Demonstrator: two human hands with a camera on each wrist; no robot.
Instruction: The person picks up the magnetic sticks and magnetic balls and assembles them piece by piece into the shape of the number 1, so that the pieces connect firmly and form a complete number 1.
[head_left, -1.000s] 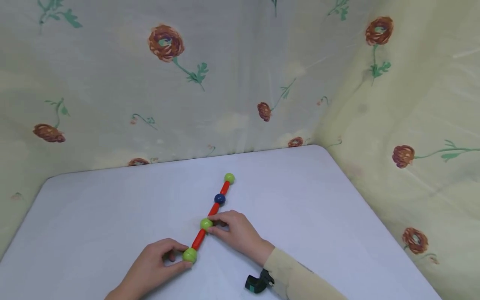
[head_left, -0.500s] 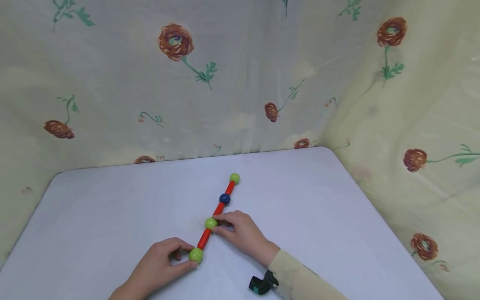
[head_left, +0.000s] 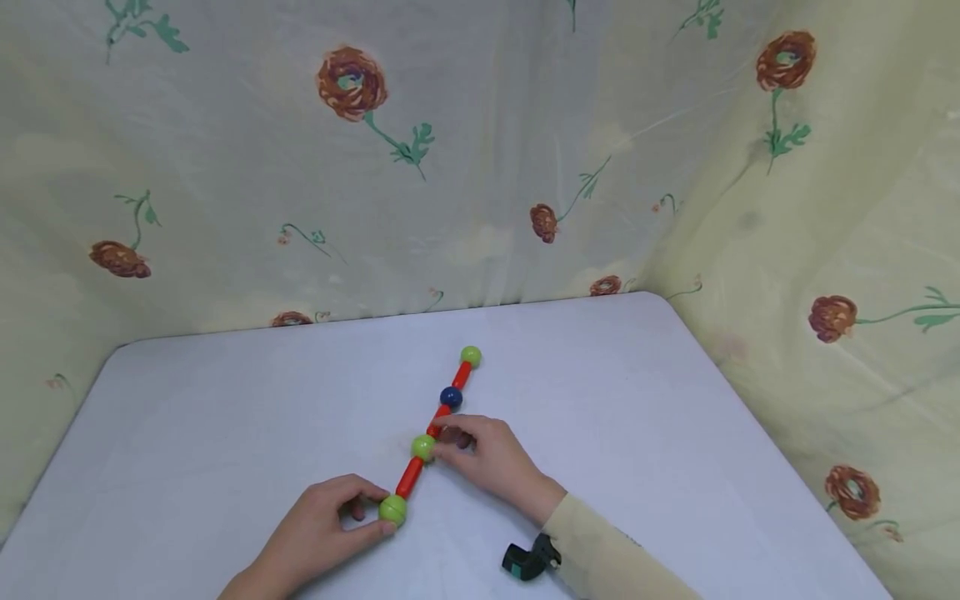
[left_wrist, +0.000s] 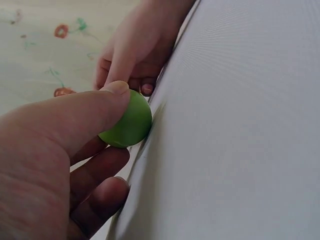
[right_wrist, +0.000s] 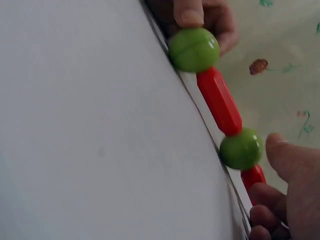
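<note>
A straight chain of balls joined by red rods lies slanting across the white table. At its near end is a green ball, pinched between thumb and fingers of my left hand. A red rod links it to a second green ball. Beside that ball is my right hand, its thumb slightly off the ball and its fingertips by the following red rod. Farther along come a dark blue ball, another red rod and a green ball at the far end.
The white tabletop has rounded far corners. A flower-printed cloth hangs behind it and along the right side. Under the right sleeve sits a small black device.
My right hand has loosened its pinch on the second green ball, its fingers spreading off toward the red rod. My left hand stays on the near ball. The head view has shifted slightly.
</note>
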